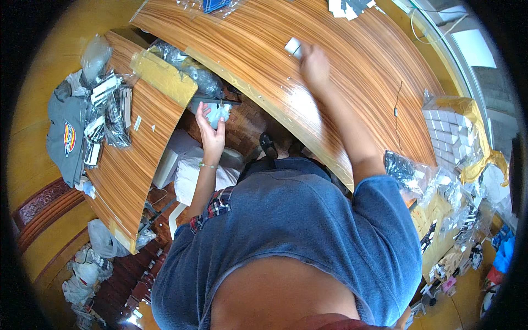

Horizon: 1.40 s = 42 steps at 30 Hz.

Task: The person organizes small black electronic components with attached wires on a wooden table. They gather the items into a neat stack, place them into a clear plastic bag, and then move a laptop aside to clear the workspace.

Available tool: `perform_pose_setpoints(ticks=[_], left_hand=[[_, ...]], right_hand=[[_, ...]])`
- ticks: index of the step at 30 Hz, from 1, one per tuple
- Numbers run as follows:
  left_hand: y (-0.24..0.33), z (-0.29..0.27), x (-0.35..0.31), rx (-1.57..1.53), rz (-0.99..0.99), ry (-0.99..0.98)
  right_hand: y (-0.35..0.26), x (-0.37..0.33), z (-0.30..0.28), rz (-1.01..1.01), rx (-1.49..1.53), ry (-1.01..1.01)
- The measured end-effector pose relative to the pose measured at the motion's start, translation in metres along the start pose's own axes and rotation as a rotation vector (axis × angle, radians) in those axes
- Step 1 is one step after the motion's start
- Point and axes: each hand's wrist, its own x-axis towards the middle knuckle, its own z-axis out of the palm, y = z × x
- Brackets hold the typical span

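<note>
In my right hand (315, 69), over the wood-grain table (363, 93), a small white block-like piece (293, 47) with a dark line across it is pinched; it may be a stack of tags, but its kind is unclear. Down at the gap between the two table parts, my left hand (211, 132) has its thumb and fingers around a pale blue, crinkled item (219, 111). That item sits beside a dark edge, under clear plastic bags (203, 80). Part of it is hidden by my fingers.
Bagged black-and-white tags (113, 110) and a dark grey garment (65, 132) lie on the left table part. A bag of stacked white boxes (448, 135) stands at the right edge. A thin black cord (397, 113) lies on the table; white cards (347, 7) are at the far side.
</note>
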Motion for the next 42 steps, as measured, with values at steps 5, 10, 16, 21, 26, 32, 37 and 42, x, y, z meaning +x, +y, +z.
perform_pose_setpoints(ticks=[5,10,16,21,26,32,37,42], left_hand=[[-0.021,-0.016,-0.007,-0.014,-0.022,0.059],[-0.024,-0.022,-0.005,0.019,-0.026,0.058],[-0.039,-0.022,-0.029,-0.017,-0.120,0.077],[-0.053,-0.012,-0.042,-0.109,-0.169,0.111],[-0.045,0.000,-0.044,-0.110,-0.158,0.065],[-0.041,0.008,-0.067,-0.094,-0.237,0.036],[-0.032,0.011,-0.060,-0.074,-0.203,0.001],[-0.027,0.009,-0.049,-0.098,-0.125,0.009]], right_hand=[[-0.054,-0.039,-0.008,-0.171,0.305,-0.178],[0.042,0.099,0.031,0.126,0.104,0.099],[-0.011,0.042,0.031,-0.203,0.213,-0.204],[-0.057,-0.043,-0.021,-0.516,0.531,-0.227],[-0.026,0.094,0.040,-0.161,0.271,-0.018],[-0.097,0.122,0.094,-0.211,0.098,-0.260],[-0.135,0.068,0.082,-0.767,0.445,-0.435],[-0.067,0.020,-0.001,-0.904,0.483,-0.680]])
